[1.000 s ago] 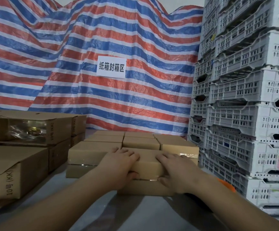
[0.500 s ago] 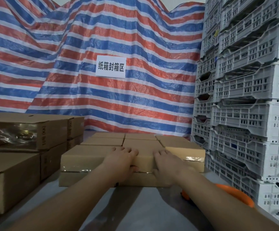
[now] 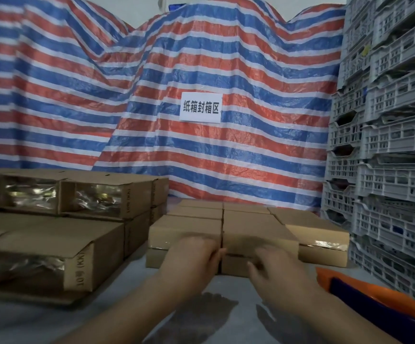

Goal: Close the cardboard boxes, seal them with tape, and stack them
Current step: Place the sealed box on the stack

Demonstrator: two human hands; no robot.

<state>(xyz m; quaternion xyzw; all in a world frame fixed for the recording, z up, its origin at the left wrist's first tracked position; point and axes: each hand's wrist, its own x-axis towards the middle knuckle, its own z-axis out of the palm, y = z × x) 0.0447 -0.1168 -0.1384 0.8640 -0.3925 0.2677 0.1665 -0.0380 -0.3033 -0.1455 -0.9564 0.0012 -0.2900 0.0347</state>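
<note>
A striped tarp (image 3: 201,70) of red, blue and white hangs well beyond both hands, with a white sign (image 3: 200,107) of printed characters fixed to it. Far to the right of the right hand rises a wall of stacked grey crates (image 3: 387,145).

Both hands hover low over a pale bench (image 3: 127,306). Just ahead of them sits the sealed stack (image 3: 226,234), closed cardboard boxes packed side by side in two layers, with shiny tape along their front edges. Well to the left of the left hand lie the open boxes (image 3: 60,234), their ends unclosed, with something shiny and clear-wrapped showing inside. Near the right hand, to its right and closer to the viewer, lies an orange tape dispenser (image 3: 380,306).

The left hand (image 3: 196,256) is blurred; its fingers look loosely curled, at or just short of the front face of the nearest sealed box, and I cannot tell whether they touch it. The right hand (image 3: 276,269) is also blurred, its fingers relaxed and holding nothing, just in front of the same stack.

Judging from this, a sealed box sits on the stack and the stacking step looks finished. The next move likely calls for reaching left to one of the open boxes, bringing it to the middle of the bench, folding its flaps shut, then picking up the dispenser to tape it.
</note>
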